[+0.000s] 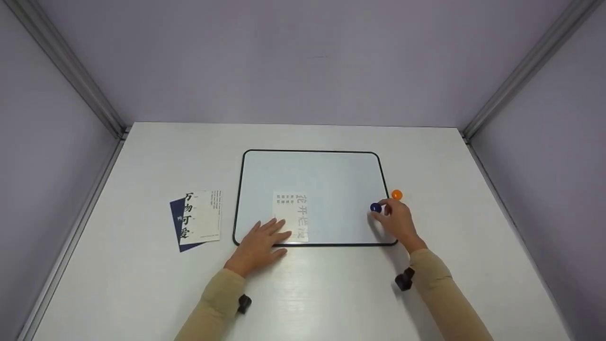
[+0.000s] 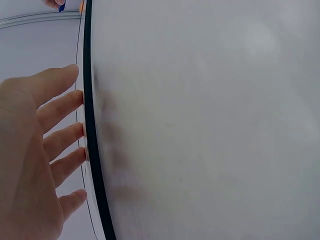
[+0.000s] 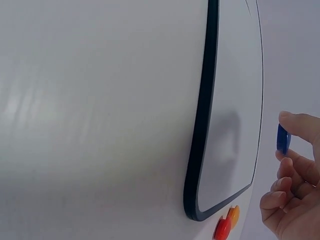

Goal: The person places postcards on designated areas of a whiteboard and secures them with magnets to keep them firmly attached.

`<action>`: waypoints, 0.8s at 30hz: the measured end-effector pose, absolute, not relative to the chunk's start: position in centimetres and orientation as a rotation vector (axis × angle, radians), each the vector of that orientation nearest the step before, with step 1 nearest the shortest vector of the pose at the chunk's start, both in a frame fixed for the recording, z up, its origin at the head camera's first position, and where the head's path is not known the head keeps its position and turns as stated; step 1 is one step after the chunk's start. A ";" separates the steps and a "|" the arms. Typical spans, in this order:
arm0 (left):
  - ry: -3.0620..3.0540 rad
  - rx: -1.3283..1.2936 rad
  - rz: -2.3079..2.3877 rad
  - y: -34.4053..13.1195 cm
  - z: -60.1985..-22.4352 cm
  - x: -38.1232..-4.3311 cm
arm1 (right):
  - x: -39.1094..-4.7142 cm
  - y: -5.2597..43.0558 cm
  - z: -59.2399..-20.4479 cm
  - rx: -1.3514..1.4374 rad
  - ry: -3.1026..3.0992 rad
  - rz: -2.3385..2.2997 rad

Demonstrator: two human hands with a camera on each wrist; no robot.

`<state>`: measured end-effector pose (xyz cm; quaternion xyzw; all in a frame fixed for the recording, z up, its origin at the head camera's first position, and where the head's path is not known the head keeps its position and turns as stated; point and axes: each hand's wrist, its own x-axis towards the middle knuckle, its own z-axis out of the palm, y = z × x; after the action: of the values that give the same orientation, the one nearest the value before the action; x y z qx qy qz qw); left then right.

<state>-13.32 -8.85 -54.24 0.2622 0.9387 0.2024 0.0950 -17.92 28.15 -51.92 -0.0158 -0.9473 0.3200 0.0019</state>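
Note:
My right hand (image 1: 400, 221) pinches a round blue magnet (image 1: 376, 207) between thumb and fingers, above the right part of a black-framed whiteboard (image 1: 338, 189). In the right wrist view the blue magnet (image 3: 283, 139) is held edge-on, apart from the board's surface. My left hand (image 1: 258, 246), fingers spread, lies over the board's lower left edge. Its fingertips touch a pale card (image 1: 289, 206) with printed characters and cover part of it. In the left wrist view the left hand (image 2: 30, 135) has straight fingers beside the black frame (image 2: 89, 100).
An orange magnet (image 1: 397, 194) lies just right of the board. Next to it, a red magnet (image 3: 223, 229) shows in the right wrist view. Left of the board, a white printed card (image 1: 206, 215) overlaps a dark blue card (image 1: 177, 213). Walls enclose the white table (image 1: 303, 293).

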 end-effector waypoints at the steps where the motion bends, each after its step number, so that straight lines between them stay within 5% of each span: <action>1: 2.784 0.779 0.599 -8.8 -54.2 -13.3 | -17.9 28.0 -51.9 -0.056 -2.976 1.005; 24: 2.784 0.748 0.608 -8.8 -54.0 -13.0 | -18.2 24.7 -51.5 -0.011 -2.980 1.037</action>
<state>-13.04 -8.80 -54.02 0.2526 0.9405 0.2053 0.0976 -18.17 24.71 -51.52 -0.0034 -0.9445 0.3285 -0.0069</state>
